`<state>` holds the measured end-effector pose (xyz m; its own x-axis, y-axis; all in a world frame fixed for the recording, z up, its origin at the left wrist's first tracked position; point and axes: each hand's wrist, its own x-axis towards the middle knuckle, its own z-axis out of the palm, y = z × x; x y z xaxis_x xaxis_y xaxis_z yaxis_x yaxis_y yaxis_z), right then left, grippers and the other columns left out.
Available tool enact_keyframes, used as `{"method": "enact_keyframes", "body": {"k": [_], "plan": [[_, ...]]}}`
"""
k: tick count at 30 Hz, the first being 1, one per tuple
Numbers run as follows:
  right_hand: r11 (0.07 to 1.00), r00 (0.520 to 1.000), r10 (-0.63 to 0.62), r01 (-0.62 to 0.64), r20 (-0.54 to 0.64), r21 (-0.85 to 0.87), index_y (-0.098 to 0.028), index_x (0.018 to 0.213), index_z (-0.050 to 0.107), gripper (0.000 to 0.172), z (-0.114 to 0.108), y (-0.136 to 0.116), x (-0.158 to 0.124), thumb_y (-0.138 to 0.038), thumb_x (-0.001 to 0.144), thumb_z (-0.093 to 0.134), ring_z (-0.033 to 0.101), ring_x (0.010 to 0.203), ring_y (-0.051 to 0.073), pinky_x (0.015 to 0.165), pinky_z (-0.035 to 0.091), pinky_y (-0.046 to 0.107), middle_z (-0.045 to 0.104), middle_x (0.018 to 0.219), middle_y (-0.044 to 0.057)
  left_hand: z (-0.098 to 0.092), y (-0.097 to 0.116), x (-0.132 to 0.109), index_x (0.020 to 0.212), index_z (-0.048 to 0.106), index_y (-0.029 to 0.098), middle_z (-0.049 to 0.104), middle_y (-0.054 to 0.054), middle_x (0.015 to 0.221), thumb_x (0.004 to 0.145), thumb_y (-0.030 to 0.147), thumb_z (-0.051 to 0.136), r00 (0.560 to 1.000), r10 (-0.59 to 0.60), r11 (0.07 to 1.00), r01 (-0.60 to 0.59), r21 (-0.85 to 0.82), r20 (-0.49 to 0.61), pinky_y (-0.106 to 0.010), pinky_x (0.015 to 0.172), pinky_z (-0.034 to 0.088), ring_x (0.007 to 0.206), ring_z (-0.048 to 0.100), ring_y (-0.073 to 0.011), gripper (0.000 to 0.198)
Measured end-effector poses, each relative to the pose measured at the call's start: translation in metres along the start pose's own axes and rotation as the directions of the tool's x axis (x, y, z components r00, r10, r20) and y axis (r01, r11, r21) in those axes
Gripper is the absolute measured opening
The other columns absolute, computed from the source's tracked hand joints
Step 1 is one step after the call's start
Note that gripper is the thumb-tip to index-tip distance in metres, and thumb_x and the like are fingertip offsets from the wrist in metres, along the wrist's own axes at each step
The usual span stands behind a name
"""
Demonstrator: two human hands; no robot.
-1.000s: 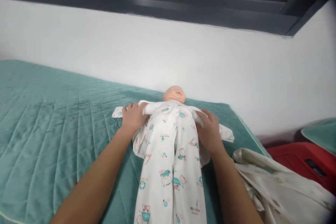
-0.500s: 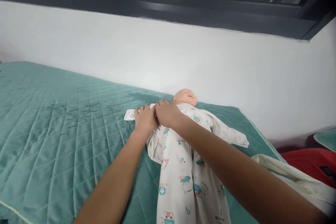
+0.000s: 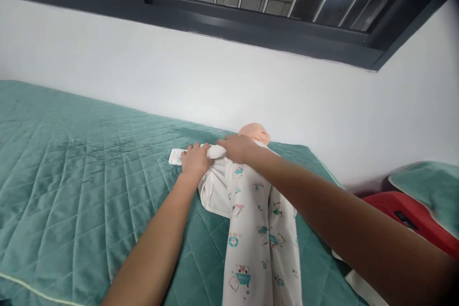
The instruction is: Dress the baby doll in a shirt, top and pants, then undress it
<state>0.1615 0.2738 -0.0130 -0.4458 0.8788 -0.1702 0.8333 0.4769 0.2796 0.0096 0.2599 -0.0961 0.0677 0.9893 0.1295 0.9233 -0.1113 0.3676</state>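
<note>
A baby doll [image 3: 255,133] lies on its back on a teal quilted bed [image 3: 79,162], dressed in a white printed sleepsuit [image 3: 258,229]. My left hand [image 3: 195,160] rests on the suit's sleeve [image 3: 176,156] on the doll's left-of-frame side, fingers curled round the fabric. My right hand [image 3: 237,147] reaches across the doll's chest and grips the same sleeve at the shoulder, where the cloth bunches between both hands. The doll's head is partly hidden behind my right hand.
A white wall runs behind the bed under a dark-framed barred window [image 3: 251,0]. A red object [image 3: 405,215] and a teal cushion [image 3: 430,191] sit at the right. A pale cloth [image 3: 362,287] lies at the bed's lower right edge.
My right hand crossed from the doll's right side to its left shoulder, joining my left hand. The sleeve fabric is now bunched between them. The camera has shifted slightly.
</note>
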Motion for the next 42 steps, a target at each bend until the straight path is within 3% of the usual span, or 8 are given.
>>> {"method": "enact_keyframes", "body": {"k": [6,13,21,25,31,34,38,42], "plan": [[0.998,0.998,0.063,-0.063,0.017,0.002,-0.028,0.125,0.055,0.038,-0.007,0.023,-0.013,-0.022,0.088,0.050,0.063,0.092,0.027,0.065,0.043,0.033,0.062,0.112,0.009,-0.002,-0.004,0.002,0.115,0.064,0.030,0.057,-0.010,0.123,0.082,0.046,0.056,0.998,-0.010,1.000,0.010,0.003,0.061,-0.048,0.096,0.044,0.119,0.050,-0.0319,0.038],[0.997,0.997,0.075,-0.075,0.029,-0.004,-0.030,0.125,0.055,0.039,-0.011,0.026,-0.018,-0.021,0.087,0.050,0.063,0.089,0.025,0.065,0.042,0.032,0.062,0.112,0.008,-0.004,-0.006,0.002,0.118,0.064,0.030,0.055,-0.010,0.126,0.079,0.049,0.059,0.995,0.016,1.000,-0.015,-0.011,0.103,-0.049,0.100,0.041,0.120,0.049,-0.0320,0.044],[0.998,0.998,0.065,-0.065,0.012,0.018,-0.032,0.122,0.057,0.036,-0.014,0.036,-0.021,-0.024,0.088,0.049,0.062,0.087,0.024,0.066,0.040,0.033,0.063,0.107,0.006,-0.009,-0.014,0.006,0.107,0.067,0.027,0.054,-0.009,0.125,0.076,0.049,0.061,0.967,0.118,0.992,-0.126,0.024,0.224,-0.046,0.100,0.042,0.119,0.050,-0.0318,0.039],[0.996,0.996,0.084,-0.083,-0.018,0.040,-0.031,0.125,0.056,0.038,-0.014,0.037,-0.027,-0.024,0.088,0.048,0.061,0.089,0.024,0.067,0.041,0.033,0.064,0.108,0.006,-0.008,-0.013,0.006,0.104,0.066,0.023,0.058,-0.011,0.121,0.079,0.047,0.059,0.984,0.087,0.996,-0.091,0.018,0.158,-0.043,0.095,0.045,0.116,0.054,-0.0320,0.036],[0.992,0.995,0.098,-0.097,-0.001,0.086,-0.028,0.124,0.053,0.041,-0.009,0.019,-0.019,-0.020,0.085,0.053,0.063,0.087,0.022,0.063,0.041,0.030,0.063,0.114,0.007,-0.009,-0.011,0.005,0.101,0.060,0.020,0.064,-0.009,0.108,0.091,0.033,0.045,0.998,0.030,0.999,-0.031,-0.027,-0.052,-0.038,0.080,0.048,0.101,0.062,-0.0270,0.022],[0.995,0.998,0.059,-0.061,0.024,0.082,-0.024,0.117,0.056,0.033,-0.005,0.007,-0.009,-0.018,0.084,0.055,0.064,0.084,0.023,0.061,0.040,0.029,0.066,0.109,0.008,-0.004,-0.006,0.004,0.102,0.058,0.020,0.064,-0.010,0.111,0.089,0.029,0.048,0.993,0.076,0.996,-0.072,0.051,-0.085,-0.043,0.089,0.045,0.108,0.059,-0.0293,0.019],[0.994,1.000,0.030,-0.031,0.011,0.107,-0.021,0.113,0.059,0.032,0.001,-0.002,0.000,-0.016,0.082,0.059,0.064,0.094,0.026,0.066,0.042,0.030,0.066,0.112,0.010,0.008,0.007,0.001,0.114,0.053,0.022,0.063,-0.008,0.117,0.087,0.031,0.057,0.966,0.231,0.972,-0.224,0.073,-0.114,-0.049,0.104,0.034,0.116,0.054,-0.0286,0.029],[0.983,1.000,0.015,-0.012,-0.015,0.182,-0.019,0.109,0.062,0.024,0.003,0.001,-0.001,-0.023,0.085,0.059,0.065,0.096,0.026,0.070,0.045,0.030,0.069,0.109,0.011,0.015,0.012,0.001,0.115,0.052,0.022,0.062,-0.008,0.119,0.089,0.035,0.055,0.968,0.232,0.971,-0.226,0.077,-0.092,-0.044,0.097,0.039,0.116,0.053,-0.0278,0.029]]}}
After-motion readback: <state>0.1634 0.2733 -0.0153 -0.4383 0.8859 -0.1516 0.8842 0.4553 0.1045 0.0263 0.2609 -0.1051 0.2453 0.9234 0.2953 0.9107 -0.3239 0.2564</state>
